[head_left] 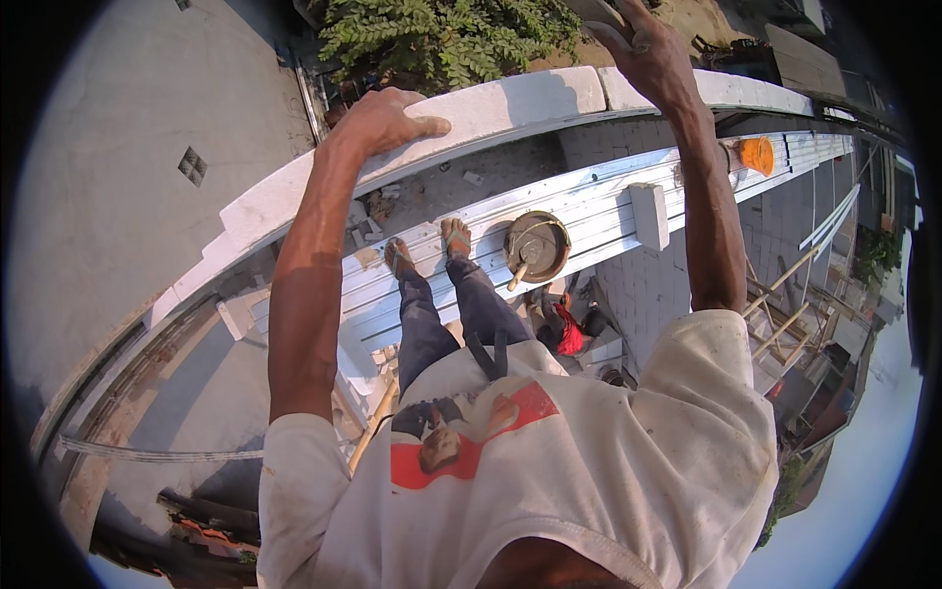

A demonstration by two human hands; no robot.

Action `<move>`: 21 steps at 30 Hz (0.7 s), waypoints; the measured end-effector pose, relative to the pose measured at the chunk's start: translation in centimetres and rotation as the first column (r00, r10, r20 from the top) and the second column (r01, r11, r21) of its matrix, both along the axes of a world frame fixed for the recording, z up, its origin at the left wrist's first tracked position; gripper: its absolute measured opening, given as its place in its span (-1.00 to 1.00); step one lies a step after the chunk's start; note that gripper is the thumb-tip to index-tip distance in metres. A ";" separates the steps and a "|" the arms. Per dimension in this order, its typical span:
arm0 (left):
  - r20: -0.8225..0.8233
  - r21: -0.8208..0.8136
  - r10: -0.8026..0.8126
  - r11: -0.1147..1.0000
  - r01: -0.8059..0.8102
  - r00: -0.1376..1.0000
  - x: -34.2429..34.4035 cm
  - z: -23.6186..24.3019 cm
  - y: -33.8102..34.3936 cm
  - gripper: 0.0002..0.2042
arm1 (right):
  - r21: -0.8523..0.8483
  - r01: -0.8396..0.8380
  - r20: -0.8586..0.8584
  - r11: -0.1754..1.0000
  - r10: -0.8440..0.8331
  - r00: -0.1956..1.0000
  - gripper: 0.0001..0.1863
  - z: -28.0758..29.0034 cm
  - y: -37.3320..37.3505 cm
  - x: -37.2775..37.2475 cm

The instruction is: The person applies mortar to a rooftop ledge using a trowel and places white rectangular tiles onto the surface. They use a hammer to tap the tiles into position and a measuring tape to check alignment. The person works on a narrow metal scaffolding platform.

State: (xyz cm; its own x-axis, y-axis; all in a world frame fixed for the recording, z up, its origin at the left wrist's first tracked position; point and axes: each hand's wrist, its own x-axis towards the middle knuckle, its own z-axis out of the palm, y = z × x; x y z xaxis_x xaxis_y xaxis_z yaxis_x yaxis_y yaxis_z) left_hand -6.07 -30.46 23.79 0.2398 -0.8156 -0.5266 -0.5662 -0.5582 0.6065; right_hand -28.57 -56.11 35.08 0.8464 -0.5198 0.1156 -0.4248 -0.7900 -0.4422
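Observation:
My left hand [383, 123] grips the top of a curved-looking white block wall [530, 98], fingers over its edge and thumb along the top. My right hand [638, 49] is raised at the top of the view, past the wall, fingers apart and partly cut off. Below the wall, my sandalled feet stand on long ribbed metal sheets [589, 216]. Beside them sits a round mortar pan [537, 240] with a wooden-handled trowel [520, 275] in it. A loose white block [650, 211] rests on the sheets farther right.
An orange bucket [756, 154] stands near the far end of the sheets. A person in red and dark clothes [571, 329] is below the platform. Leafy branches [432, 29] are beyond the wall, a grey paved surface [128, 177] lies left, and bamboo scaffolding [785, 285] is at right.

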 end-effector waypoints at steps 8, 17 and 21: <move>0.050 -0.024 -0.051 0.998 0.052 0.997 0.0 -1.0 -0.7 -0.08 | -0.095 0.121 0.103 0.988 -0.111 0.988 -0.31 -7.1 10.3 -14.3; 0.036 -0.034 -0.043 0.998 0.045 0.998 0.0 -0.9 -0.6 -0.07 | 0.037 0.205 0.352 0.978 -0.205 0.913 -0.38 -3.1 11.9 -14.2; -0.002 -0.037 -0.036 0.999 0.036 0.999 0.2 -1.2 -0.5 -0.08 | -0.104 0.149 -0.032 0.983 -0.153 0.988 -0.52 -5.6 11.5 -15.8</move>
State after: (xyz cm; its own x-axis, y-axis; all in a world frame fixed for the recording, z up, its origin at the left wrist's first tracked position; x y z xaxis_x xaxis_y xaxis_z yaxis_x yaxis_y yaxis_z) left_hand -5.83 -31.01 22.64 0.2085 -0.8426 -0.4965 -0.5842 -0.5145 0.6277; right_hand -44.35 -44.61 29.44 0.7640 -0.6294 0.1419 -0.5582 -0.7551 -0.3438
